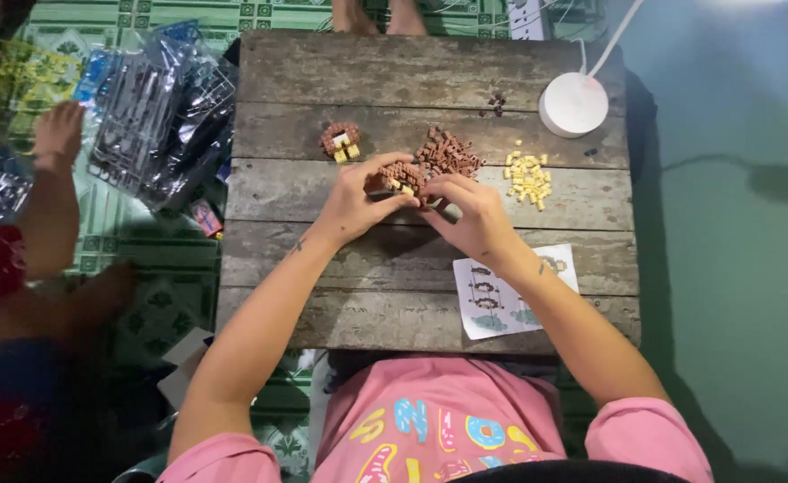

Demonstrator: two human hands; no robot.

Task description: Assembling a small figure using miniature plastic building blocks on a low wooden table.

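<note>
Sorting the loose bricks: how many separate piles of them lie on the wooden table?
3: a brown pile above the hands, a yellow pile to its right, and a few dark bricks near the white round device. Hands may hide more.

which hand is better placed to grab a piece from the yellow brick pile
Right, likely. The right hand sits nearest the pile of small yellow bricks, just left of it, while the left hand is farther off, across the small brown brick model both hands hold.

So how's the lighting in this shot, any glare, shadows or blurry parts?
Head view: even light on the wooden table, sharp around both hands, left hand and right hand, on the brown brick model; glare blows out the white round lamp; left edge dark and blurred; a soft shadow on the green floor at right.
</note>
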